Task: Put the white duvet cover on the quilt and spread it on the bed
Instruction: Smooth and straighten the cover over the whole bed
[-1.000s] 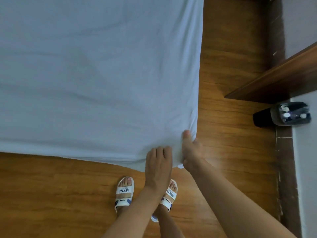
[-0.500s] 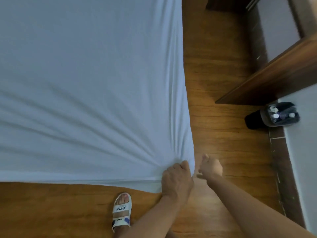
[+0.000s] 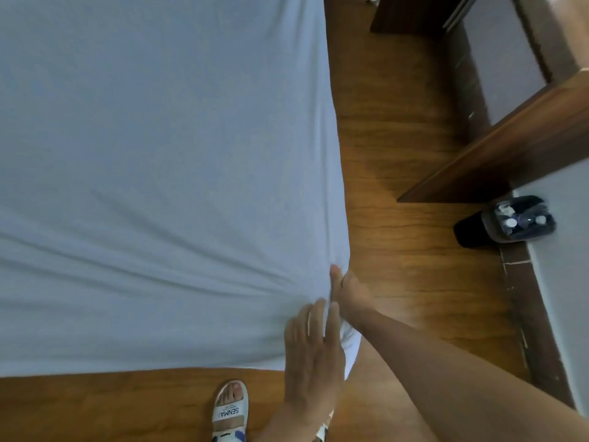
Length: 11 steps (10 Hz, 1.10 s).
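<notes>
The white duvet cover (image 3: 159, 186) lies spread over the bed and fills the left and middle of the view. Creases fan out from its near right corner. My left hand (image 3: 310, 352) lies flat on that corner with straight fingers. My right hand (image 3: 349, 290) is just beyond it at the right edge, with the thumb on top of the fabric and the fingers round the edge. The quilt itself is hidden under the cover.
Wooden floor (image 3: 398, 154) runs along the bed's right side and in front of it. A dark wooden board (image 3: 510, 148) leans out from the right wall, with a small black bin (image 3: 506, 223) below it. My sandalled foot (image 3: 230, 409) stands by the bed's near edge.
My left hand has let go of the bunched corner and now lies flat on it. My right hand, which was off the fabric over the floor, has come back onto the cover's right edge.
</notes>
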Available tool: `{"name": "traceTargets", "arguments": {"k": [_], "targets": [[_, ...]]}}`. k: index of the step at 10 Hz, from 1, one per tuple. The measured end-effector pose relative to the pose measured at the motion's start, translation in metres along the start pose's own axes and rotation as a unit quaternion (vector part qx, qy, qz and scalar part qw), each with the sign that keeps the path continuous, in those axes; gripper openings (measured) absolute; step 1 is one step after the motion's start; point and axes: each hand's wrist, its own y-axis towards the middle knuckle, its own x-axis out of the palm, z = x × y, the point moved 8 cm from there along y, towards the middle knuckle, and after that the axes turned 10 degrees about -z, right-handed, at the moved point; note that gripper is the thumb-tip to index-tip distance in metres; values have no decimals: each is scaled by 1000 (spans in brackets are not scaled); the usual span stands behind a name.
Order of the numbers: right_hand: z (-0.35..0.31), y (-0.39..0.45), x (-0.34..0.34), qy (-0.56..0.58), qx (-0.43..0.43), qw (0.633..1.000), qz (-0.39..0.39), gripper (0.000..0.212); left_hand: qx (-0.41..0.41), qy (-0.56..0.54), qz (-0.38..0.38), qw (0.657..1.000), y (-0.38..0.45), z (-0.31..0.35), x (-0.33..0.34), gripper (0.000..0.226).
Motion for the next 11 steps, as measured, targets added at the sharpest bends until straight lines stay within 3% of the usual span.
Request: {"name": "traceTargets", "arguments": {"k": [1, 2, 3, 4, 5, 7, 9, 11], "targets": [[-22, -28, -23, -208, 26, 972, -105, 54, -27, 77, -69, 994, 21, -20, -14, 80], [-66, -81, -93, -249, 2, 968, -22, 45, -10, 76, -213, 974, 29, -2, -53, 77], [-109, -116, -150, -232, -58, 971, 14, 33, 2, 84, -191, 978, 58, 15, -132, 51], [-131, -127, -205, -237, -100, 966, 4, 32, -51, 8, -187, 981, 109, 25, -193, 37], [-137, -129, -258, -273, -115, 955, -11, 28, -87, -53, -214, 972, 149, 44, -232, 36], [-126, -117, -361, -327, -111, 936, -67, 19, -133, -59, -221, 964, 201, 85, -285, 35], [-196, -64, -465, -323, -138, 936, -29, 28, -135, -64, -140, 979, 292, 102, -357, 34], [-296, 23, -540, -327, -154, 932, -21, 31, -137, -67, -115, 982, 434, 85, -418, 27]]}}
